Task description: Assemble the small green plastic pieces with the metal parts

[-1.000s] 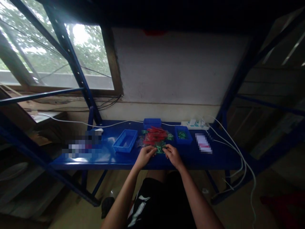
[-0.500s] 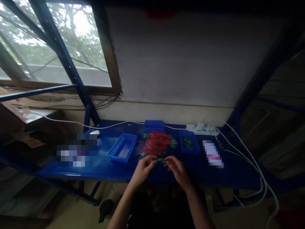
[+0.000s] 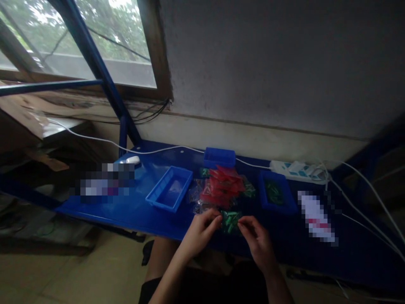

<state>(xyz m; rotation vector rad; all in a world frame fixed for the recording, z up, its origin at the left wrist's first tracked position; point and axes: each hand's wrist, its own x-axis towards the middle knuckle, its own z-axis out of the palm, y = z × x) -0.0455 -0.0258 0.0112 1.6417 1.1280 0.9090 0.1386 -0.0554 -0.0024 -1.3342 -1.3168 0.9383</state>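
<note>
Between my two hands is a small clear plastic bag (image 3: 230, 222) with several green pieces inside, near the front of the blue table. My left hand (image 3: 204, 228) pinches its left edge between thumb and fingers. At the opposite edge, my right hand (image 3: 255, 236) is closed in a pinch on the bag. Just beyond lies a pile of red packets (image 3: 221, 185), with clear bags of small parts around it. A blue bin (image 3: 276, 194) to the right of the pile holds green pieces like those in the bag.
Left of the pile stands a blue bin (image 3: 171, 190), and another blue bin (image 3: 219, 157) is behind it. A white power strip (image 3: 297, 171) with cables lies along the wall. A white mouse-like object (image 3: 133, 160) and blurred-out items are at the sides.
The bag has turned so that its flat face and green contents show. My view has shifted lower and to the left, so the table things appear larger and further right.
</note>
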